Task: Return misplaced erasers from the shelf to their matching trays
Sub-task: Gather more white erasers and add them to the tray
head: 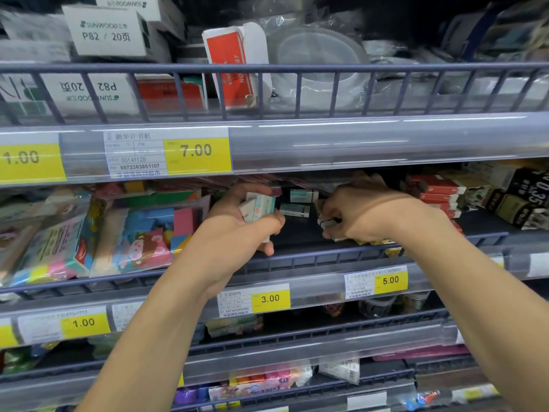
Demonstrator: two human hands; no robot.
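Both of my hands reach into the middle shelf of a store rack. My left hand (237,230) is closed around a small stack of white-and-teal boxed erasers (258,208), held just above the shelf floor. To its right, my right hand (362,212) pinches a few small white erasers with dark bands (326,223) near the shelf's front rail. Two more teal-and-white erasers (297,203) lie loose at the back of the shelf between my hands. Red-and-white eraser boxes (436,191) are stacked just right of my right hand.
Colourful bagged eraser packs (139,233) fill the shelf's left side, and black-and-yellow boxes (523,197) the right. A blue wire rail (312,257) fronts the shelf, with yellow price tags (270,298) below. The upper shelf edge (356,141) hangs low over my hands.
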